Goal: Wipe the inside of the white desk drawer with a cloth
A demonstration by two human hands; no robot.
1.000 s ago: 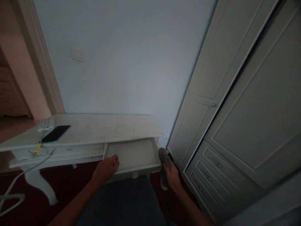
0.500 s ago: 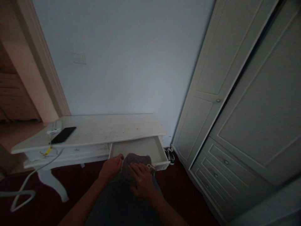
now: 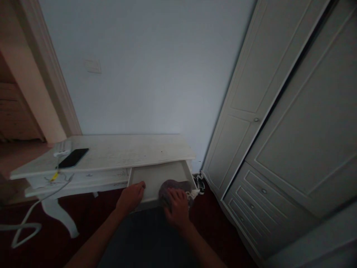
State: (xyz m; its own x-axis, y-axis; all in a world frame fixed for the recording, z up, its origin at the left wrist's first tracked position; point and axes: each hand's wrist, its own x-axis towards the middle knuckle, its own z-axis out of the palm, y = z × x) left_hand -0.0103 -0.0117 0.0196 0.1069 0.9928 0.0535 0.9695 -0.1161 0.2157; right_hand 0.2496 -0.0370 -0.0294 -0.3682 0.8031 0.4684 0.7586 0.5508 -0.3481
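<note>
Holding a purple-grey cloth bundle point(image 3: 170, 184) right at the front of the pulled-out drawer point(image 3: 149, 177), that's the right hand point(image 3: 178, 210), fingers draped over the top so it's grasping the thing from above. The bundle sits just under those fingers and a bit past them, over the drawer's front edge, with some pale cord point(image 3: 192, 194) (looks like a drawstring or tie, honestly too dark to swear to it) on the side away from the other hand.

The left hand point(image 3: 130, 197) is curled at the drawer's near corner, well off to the side of the bundle and not touching it. Fingers are bent in, but I can't tell if they're actually clamped on the edge or only resting there.

Straight beyond both hands is the worn white top of the table point(image 3: 125, 149). Further out past the left hand there's a dark phone point(image 3: 74, 158) lying flat, a white plug block point(image 3: 62, 147) just beside it, a yellow tag point(image 3: 54, 176) hanging near the table edge, and a white cable point(image 3: 29, 214) looping down outside the left forearm.

Just past the bundle on the right hand's outer side, a black and white shoe point(image 3: 200, 184) is on the dark red floor point(image 3: 217, 230), close to the wardrobe point(image 3: 245, 141).
</note>
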